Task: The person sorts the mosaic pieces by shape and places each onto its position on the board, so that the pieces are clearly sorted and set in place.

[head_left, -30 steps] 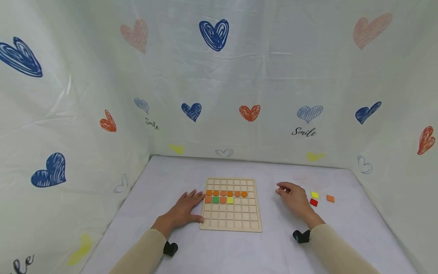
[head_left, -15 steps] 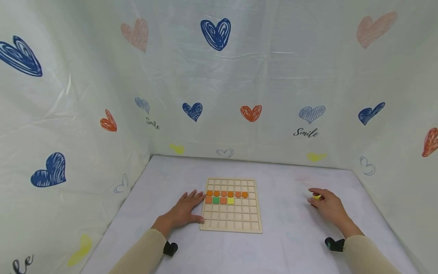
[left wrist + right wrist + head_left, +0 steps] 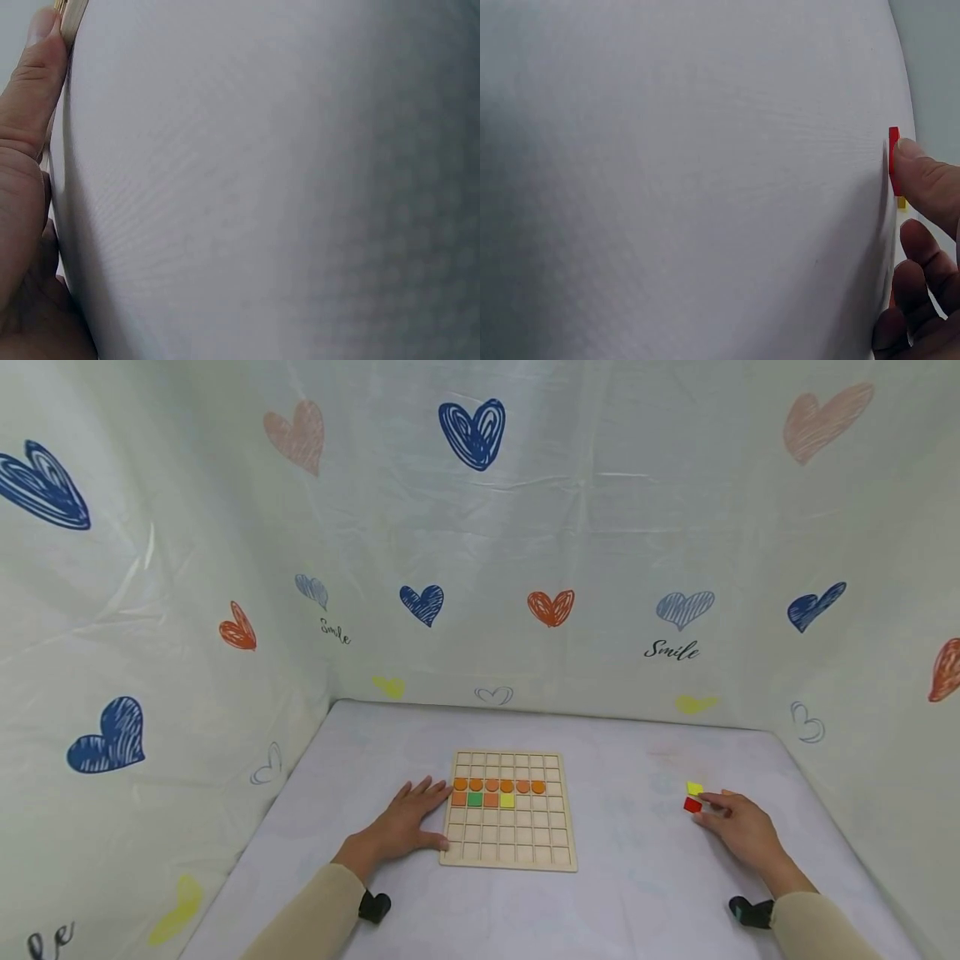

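My left hand point(image 3: 405, 821) lies with fingers spread at the left edge of a pale wooden grid board point(image 3: 510, 863), its thumb and fingertips touching the rim. Across the board runs a row of several orange round pieces point(image 3: 507, 786). Below it are an orange square tile point(image 3: 459, 799), a green tile point(image 3: 475, 799), another orange tile point(image 3: 491, 799) and a yellow tile point(image 3: 507, 801). On the right, my right hand point(image 3: 746, 835) touches a loose red tile point(image 3: 692, 805) with its thumb; the index fingertip is near a loose yellow tile point(image 3: 694, 788). In the right wrist view, thumb and fingers stand apart.
An orange sliver point(image 3: 892, 298) shows behind the right fingers. The white-covered table point(image 3: 622, 877) ends at a hanging sheet point(image 3: 600, 527) printed with hearts, at the back and sides. A black wrist device point(image 3: 750, 912) sits on the right wrist.
My right hand has moved rightward from beside the board to the loose tiles, then slightly farther right and nearer me, uncovering the red and yellow tiles again. My left hand stays put.
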The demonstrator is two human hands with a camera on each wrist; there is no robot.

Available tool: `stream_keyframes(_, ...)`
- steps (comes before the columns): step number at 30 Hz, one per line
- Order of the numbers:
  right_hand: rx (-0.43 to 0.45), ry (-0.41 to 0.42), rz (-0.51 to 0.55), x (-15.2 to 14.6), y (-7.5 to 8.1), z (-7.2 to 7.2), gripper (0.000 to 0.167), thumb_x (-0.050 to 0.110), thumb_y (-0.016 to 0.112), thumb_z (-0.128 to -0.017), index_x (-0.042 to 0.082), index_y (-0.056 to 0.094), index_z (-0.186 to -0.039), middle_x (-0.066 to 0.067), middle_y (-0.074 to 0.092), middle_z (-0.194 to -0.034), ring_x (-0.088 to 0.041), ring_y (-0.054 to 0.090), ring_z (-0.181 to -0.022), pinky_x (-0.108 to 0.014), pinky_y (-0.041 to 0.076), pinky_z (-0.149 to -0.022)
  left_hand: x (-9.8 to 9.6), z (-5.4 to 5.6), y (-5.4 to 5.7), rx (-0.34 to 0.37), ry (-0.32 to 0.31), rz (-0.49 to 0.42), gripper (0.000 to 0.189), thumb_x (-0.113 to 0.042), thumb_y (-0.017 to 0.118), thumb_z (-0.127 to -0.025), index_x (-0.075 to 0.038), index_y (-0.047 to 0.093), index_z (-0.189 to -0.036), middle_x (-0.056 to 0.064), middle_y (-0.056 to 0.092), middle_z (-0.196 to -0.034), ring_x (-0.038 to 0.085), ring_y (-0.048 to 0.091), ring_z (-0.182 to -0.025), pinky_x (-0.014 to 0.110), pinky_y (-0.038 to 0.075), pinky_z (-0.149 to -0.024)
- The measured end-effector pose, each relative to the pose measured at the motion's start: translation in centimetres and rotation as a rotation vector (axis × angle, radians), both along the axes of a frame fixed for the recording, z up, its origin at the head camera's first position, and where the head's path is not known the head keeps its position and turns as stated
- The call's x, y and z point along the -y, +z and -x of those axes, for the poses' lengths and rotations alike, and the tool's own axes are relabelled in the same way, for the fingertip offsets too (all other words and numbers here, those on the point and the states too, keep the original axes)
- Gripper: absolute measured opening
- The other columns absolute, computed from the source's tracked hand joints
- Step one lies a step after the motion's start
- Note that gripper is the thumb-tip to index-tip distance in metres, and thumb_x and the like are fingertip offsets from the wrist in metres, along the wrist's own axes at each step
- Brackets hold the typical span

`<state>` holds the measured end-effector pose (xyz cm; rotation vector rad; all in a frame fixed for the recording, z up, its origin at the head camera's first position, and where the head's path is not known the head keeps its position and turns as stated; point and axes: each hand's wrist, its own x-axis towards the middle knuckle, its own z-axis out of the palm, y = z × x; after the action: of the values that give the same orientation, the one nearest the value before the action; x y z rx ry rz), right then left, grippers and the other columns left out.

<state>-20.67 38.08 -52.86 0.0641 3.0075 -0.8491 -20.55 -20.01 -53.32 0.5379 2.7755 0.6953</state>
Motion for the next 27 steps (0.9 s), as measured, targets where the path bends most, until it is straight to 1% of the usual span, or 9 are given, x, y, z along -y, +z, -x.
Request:
stream_keyframes(3,0.03,-0.023,0.001,0.0,-0.1,0.1,0.056,0.027,0.075,-0.097,-0.009,0.062,-0.138,-0.041,0.052,-0.143,-0.059,0.048,-0.13,-0.073,0.043,-0.106,0.0,0.0,0.0,-0.001,0.0,-0.001,0.099,-0.056,0.083,-0.083,-0.017,0.04,-0.164,0.007,0.036,-0.172,0.034,0.019,-0.164,0.056,0.008,-0.135)
stream_keyframes(6,0.045,-0.038,0.002,0.0,-0.2,0.2,0.056,0.027,0.074,-0.098,-0.009,0.061,-0.138,-0.044,0.046,-0.148,-0.065,0.035,-0.141,-0.076,0.034,-0.114,0.0,-0.1,-0.1,-0.001,0.002,-0.002,0.099,-0.056,0.083,-0.083,-0.017,0.04,-0.164,0.006,0.036,-0.171,0.034,0.019,-0.164,0.056,0.008,-0.135)
stream_keyframes(8,0.046,-0.046,0.003,0.0,-0.3,0.2,0.055,0.028,0.073,-0.099,-0.009,0.062,-0.138,-0.045,0.043,-0.149,-0.066,0.032,-0.142,-0.076,0.032,-0.115,0.0,0.0,-0.2,-0.002,0.002,-0.002,0.1,-0.057,0.083,-0.083,-0.017,0.04,-0.164,0.006,0.036,-0.172,0.033,0.019,-0.164,0.056,0.008,-0.135)
stream_keyframes(12,0.038,-0.062,0.002,0.3,-0.4,0.2,0.052,0.026,0.072,-0.099,-0.01,0.063,-0.136,-0.046,0.04,-0.151,-0.065,0.031,-0.143,-0.076,0.03,-0.116,0.0,0.0,-0.3,-0.008,0.004,0.001,0.1,-0.058,0.083,-0.083,-0.018,0.04,-0.164,0.005,0.036,-0.172,0.033,0.019,-0.164,0.056,0.009,-0.135)
stream_keyframes(16,0.026,-0.079,0.012,0.7,-0.4,0.3,0.048,0.022,0.071,-0.099,-0.01,0.064,-0.134,-0.045,0.041,-0.15,-0.065,0.031,-0.144,-0.076,0.029,-0.117,0.0,0.0,-0.3,-0.007,0.007,0.001,0.1,-0.058,0.083,-0.083,-0.018,0.04,-0.164,0.005,0.036,-0.172,0.033,0.018,-0.164,0.056,0.009,-0.135)
stream_keyframes(19,0.012,-0.088,0.023,1.0,-0.4,0.2,0.047,0.022,0.071,-0.099,-0.01,0.065,-0.133,-0.043,0.049,-0.146,-0.064,0.034,-0.143,-0.076,0.032,-0.115,0.0,0.0,-0.3,-0.006,0.004,0.005,0.1,-0.058,0.083,-0.083,-0.018,0.04,-0.164,0.005,0.036,-0.172,0.033,0.018,-0.164,0.056,0.009,-0.135)
stream_keyframes(22,-0.024,-0.085,0.047,1.3,-0.6,0.1,0.047,0.024,0.074,-0.098,-0.008,0.067,-0.131,-0.037,0.061,-0.136,-0.06,0.046,-0.135,-0.074,0.041,-0.109,0.0,0.0,-0.2,-0.007,0.0,0.009,0.1,-0.058,0.082,-0.083,-0.018,0.04,-0.164,0.006,0.036,-0.171,0.033,0.018,-0.164,0.056,0.009,-0.135)
stream_keyframes(25,-0.083,-0.076,0.069,1.9,-0.8,0.0,0.045,0.024,0.076,-0.098,-0.006,0.069,-0.131,-0.03,0.07,-0.123,-0.052,0.057,-0.121,-0.066,0.051,-0.098,0.0,0.0,-0.2,-0.009,-0.003,0.011,0.1,-0.058,0.082,-0.084,-0.018,0.04,-0.164,0.006,0.037,-0.171,0.033,0.018,-0.164,0.056,0.009,-0.135)
stream_keyframes(27,-0.122,-0.065,0.09,2.3,-0.8,0.1,0.042,0.021,0.076,-0.097,-0.004,0.07,-0.13,-0.027,0.073,-0.119,-0.048,0.06,-0.117,-0.058,0.053,-0.093,0.0,0.0,-0.1,-0.008,-0.002,0.012,0.1,-0.058,0.082,-0.083,-0.018,0.04,-0.164,0.005,0.036,-0.171,0.033,0.018,-0.164,0.056,0.009,-0.135)
